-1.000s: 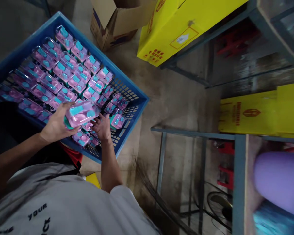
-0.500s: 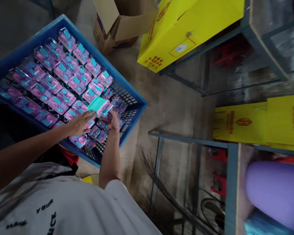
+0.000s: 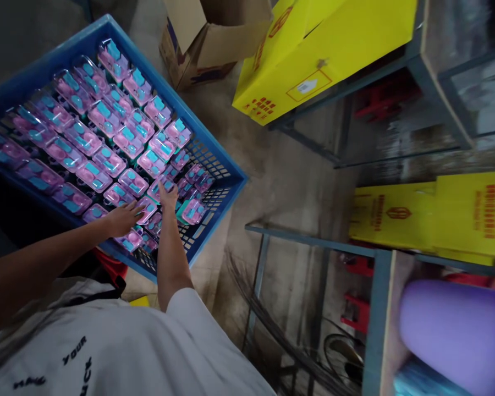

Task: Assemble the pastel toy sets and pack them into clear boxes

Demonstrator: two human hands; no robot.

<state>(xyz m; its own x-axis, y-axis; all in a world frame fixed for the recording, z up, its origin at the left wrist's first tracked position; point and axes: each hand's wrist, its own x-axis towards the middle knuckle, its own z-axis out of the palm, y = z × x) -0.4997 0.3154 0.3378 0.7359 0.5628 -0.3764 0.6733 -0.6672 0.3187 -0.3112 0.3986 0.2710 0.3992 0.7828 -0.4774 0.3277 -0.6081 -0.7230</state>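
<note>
Rows of small plastic cases (image 3: 103,118), pink and purple with teal pieces under clear lids, fill much of a blue plastic crate (image 3: 214,140). My right hand (image 3: 169,199) reaches down among them, thumb and fingers at the end of one plastic case (image 3: 155,190); part of its grip is hidden. My left hand (image 3: 122,220) lies over the near rows with fingers stretched out, its fingertips touching a neighbouring case (image 3: 147,210). Toward the crate's right corner, another case (image 3: 194,211) sits higher than those around it, its teal side showing.
Behind the crate stands an open cardboard box (image 3: 218,47). A large yellow box (image 3: 289,71) rests on a metal-framed bench at upper right. Further right are more yellow boxes (image 3: 396,214), a metal frame (image 3: 313,237) and a purple rounded object (image 3: 457,330).
My right hand has moved left and down; the case it held raised, teal underside showing, is no longer lifted. My left hand has drawn slightly left. The view has shifted a little.
</note>
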